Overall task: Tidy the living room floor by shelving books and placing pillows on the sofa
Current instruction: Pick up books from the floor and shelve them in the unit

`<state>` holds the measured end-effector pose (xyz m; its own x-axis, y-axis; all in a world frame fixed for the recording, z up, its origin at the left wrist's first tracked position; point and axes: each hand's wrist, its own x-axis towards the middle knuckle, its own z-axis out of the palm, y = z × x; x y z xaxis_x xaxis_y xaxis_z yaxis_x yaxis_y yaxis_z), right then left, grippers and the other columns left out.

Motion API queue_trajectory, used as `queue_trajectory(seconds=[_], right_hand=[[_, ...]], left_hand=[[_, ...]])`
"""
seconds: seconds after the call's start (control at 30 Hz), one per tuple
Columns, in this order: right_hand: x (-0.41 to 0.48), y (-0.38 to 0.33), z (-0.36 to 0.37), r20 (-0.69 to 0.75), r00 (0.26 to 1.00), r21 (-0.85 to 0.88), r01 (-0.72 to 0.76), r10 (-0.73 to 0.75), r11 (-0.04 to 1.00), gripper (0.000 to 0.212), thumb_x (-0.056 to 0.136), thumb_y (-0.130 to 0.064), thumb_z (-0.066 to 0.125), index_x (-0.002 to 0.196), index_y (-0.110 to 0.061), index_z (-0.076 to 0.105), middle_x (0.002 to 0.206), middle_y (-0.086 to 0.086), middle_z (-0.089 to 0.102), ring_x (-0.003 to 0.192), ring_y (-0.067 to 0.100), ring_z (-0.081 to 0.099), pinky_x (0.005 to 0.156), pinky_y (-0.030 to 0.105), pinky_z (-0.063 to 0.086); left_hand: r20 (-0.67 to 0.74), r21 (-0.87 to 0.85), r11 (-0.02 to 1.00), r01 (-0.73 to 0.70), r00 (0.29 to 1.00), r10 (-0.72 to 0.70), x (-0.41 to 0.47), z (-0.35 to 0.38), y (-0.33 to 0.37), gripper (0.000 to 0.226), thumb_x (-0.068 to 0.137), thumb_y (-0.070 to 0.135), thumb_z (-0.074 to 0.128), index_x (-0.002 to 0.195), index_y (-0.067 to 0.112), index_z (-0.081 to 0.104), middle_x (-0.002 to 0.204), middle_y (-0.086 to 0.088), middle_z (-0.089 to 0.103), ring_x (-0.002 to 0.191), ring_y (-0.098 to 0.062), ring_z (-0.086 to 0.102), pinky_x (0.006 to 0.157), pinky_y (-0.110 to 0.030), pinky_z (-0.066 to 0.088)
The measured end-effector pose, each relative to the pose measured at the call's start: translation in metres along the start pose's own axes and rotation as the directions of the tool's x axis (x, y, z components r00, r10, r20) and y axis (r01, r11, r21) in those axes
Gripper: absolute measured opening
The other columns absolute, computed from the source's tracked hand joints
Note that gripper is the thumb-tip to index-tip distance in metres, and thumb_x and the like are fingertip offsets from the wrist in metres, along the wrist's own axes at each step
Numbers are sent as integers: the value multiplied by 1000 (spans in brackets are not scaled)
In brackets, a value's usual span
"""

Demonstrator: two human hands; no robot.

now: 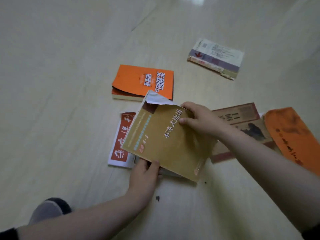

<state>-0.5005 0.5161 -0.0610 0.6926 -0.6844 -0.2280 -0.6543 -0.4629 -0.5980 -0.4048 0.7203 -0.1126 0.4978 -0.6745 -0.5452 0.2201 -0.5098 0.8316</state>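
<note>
Several books [142, 80] lie scattered across pale floor [60, 84].

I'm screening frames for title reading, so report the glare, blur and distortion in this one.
Head view: glare on the floor at the top edge; the orange book at the right edge is smeared by blur; the mustard book in the left hand and right hand reads clearly; floor seams bow from wide-angle distortion.

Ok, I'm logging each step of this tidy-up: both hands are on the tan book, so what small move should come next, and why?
Probably lift the tan book clear. The left hand grips its near edge, the right hand its far corner, and it overlaps the red book on the floor, so raising it frees that one.
</note>
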Motion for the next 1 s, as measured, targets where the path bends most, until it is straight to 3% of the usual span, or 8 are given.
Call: queue_trajectory(seconds=[0.17,0.3,0.4,0.6,0.83,0.93,1.0], right_hand=[[40,-31,30,176,978,-139,135,-109,981,31,91,-23,63,122,-18,58,121,-1,61,111,18,54,85,25,37],[58,-32,46,237,962,-208,184,-133,961,32,89,-23,64,121,-18,60,120,2,63,111,21,55,90,29,42],[61,-25,54,252,960,-244,184,-121,952,31,89,-24,64,119,-17,60,119,4,63,111,23,55,92,34,44],[54,-4,64,210,974,-226,132,-84,965,39,91,-24,63,128,-17,54,124,6,61,115,25,54,88,27,38],[56,1,64,202,969,-169,179,-144,969,44,91,-22,63,134,-19,53,127,6,62,118,25,53,95,31,40],[57,3,63,206,966,-211,201,-157,957,48,91,-24,62,137,-18,50,127,11,57,119,27,49,96,32,38],[57,5,68,190,970,-262,201,-154,944,48,92,-29,61,137,-21,50,124,11,50,119,28,43,98,34,37]], left_hand=[[-44,-165,980,114,991,-122,-2,-13,-25,19,97,14,51,91,1,64,69,-5,66,59,-14,59,57,-26,51],[-61,-227,963,147,984,-165,-1,-7,-33,25,97,15,51,79,1,62,62,-3,64,57,-15,59,53,-26,49],[-63,-267,945,191,975,-215,2,-7,-36,23,97,12,51,82,-3,61,64,-9,62,50,-12,57,48,-23,50],[-75,-208,954,217,969,-237,8,-16,-44,24,96,14,54,79,-1,59,67,-12,65,52,-15,59,51,-27,51],[17,-304,910,281,957,-290,11,-9,-35,21,98,12,49,84,-4,53,58,-11,56,43,-12,51,43,-21,46],[31,-300,903,308,949,-313,10,-8,-30,26,99,13,48,84,-7,56,55,-10,59,43,-13,54,46,-23,50],[34,-322,881,347,934,-356,8,-8,-27,31,98,15,50,83,-10,60,64,-18,66,51,-18,63,54,-26,56]])
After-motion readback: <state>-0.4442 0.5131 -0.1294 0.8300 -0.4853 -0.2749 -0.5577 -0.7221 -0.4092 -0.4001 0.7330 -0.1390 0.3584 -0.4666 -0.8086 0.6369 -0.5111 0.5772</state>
